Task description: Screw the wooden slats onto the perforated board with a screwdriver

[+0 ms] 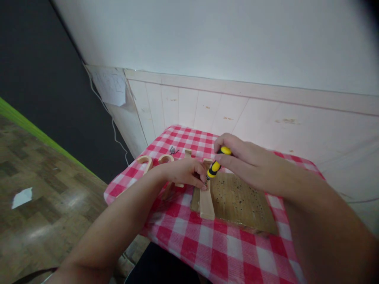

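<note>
Grip: R hand (237, 159) on screwdriver (215, 165), L hand (185, 173) holding wood strip (206, 203).

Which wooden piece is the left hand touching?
The straight strip at the left edge of the board, under the left hand and screwdriver; the two curved pieces lie apart on the cloth.

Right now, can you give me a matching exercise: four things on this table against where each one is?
1 yellow and black screwdriver
2 pale wooden strip
3 small dark screws
4 brown perforated wooden board

a loose beyond the left hand
b on the red-white checked tablecloth
c in the right hand
d on the board, touched by the left hand

Pairs: 1-c, 2-d, 3-a, 4-b
</note>
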A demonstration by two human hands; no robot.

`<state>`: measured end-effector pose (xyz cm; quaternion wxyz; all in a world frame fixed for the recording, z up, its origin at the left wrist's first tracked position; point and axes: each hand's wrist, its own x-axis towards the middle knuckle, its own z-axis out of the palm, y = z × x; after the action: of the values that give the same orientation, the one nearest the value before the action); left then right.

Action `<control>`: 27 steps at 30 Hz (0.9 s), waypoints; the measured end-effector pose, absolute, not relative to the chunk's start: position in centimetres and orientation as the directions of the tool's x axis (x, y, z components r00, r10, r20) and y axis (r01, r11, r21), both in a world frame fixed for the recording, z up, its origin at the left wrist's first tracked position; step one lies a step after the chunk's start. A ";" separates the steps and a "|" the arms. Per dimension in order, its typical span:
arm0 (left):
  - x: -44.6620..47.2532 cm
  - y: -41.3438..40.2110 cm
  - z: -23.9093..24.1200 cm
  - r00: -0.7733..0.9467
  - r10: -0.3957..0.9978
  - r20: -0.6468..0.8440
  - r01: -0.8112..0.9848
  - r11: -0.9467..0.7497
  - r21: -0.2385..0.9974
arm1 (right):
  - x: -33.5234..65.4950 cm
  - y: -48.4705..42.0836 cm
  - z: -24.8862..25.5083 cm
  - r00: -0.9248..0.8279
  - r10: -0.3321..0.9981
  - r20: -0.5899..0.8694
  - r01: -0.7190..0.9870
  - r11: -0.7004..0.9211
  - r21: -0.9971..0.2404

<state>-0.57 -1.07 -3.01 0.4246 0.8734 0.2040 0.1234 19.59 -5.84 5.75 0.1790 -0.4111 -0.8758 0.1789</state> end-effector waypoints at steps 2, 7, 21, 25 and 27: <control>-0.5 -0.9 -3.3 0.875 0.482 0.036 0.271 -0.550 0.790 | 19.2 -5.5 5.5 -0.599 0.772 0.212 0.650 0.624 -0.434; -0.5 -0.8 -3.8 0.878 0.473 0.070 0.252 -0.581 0.774 | 18.4 -5.3 5.2 -0.626 0.688 0.368 0.571 0.725 -0.386; -0.3 -0.6 -3.6 0.905 0.422 0.062 0.171 -0.492 0.854 | 18.5 -5.3 4.8 -0.476 0.804 0.357 0.527 0.586 -0.616; -0.3 -0.6 -3.7 0.899 0.432 0.066 0.174 -0.492 0.853 | 18.2 -5.3 4.5 -0.447 0.830 0.332 0.496 0.539 -0.681; -0.4 -0.6 -3.7 0.907 0.419 0.045 0.179 -0.480 0.859 | 17.9 -5.2 4.3 -0.432 0.836 0.339 0.498 0.534 -0.683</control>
<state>-0.37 -0.58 -3.70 0.4787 0.8511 0.1756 0.1250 17.91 -5.25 4.28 0.3376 -0.4125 -0.8082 0.2504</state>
